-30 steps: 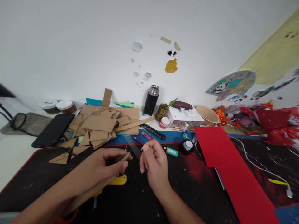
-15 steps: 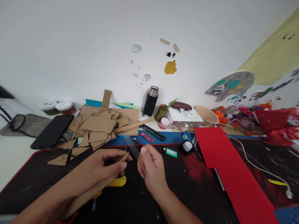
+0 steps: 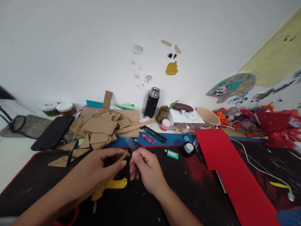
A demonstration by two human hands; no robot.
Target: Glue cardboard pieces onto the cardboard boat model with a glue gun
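Note:
My left hand (image 3: 101, 169) is closed around a piece of brown cardboard (image 3: 121, 157), thumb on the near side and fingers behind. Most of that piece is hidden by the hand and forearm. Just right of its tip, my right hand (image 3: 147, 169) pinches thumb against forefinger, the other fingers curled loosely. Whatever lies in this pinch, if anything, is too small to make out. Below my left hand rests a yellow tool (image 3: 109, 186) that looks like a glue gun, partly covered by the wrist. A clear ruler (image 3: 130, 143) lies behind my right hand.
Cardboard scraps (image 3: 98, 125) are heaped behind my left hand, beside a black phone (image 3: 53, 133). A black bottle (image 3: 151, 103) stands at the wall. Right of my hands lie a green lighter (image 3: 171, 154), a small round jar (image 3: 188, 147) and red card (image 3: 230, 169).
My right hand has shifted left, closer to the cardboard's tip, and its lower fingers have loosened. The left hand has tilted the cardboard slightly, so less of it shows along the forearm.

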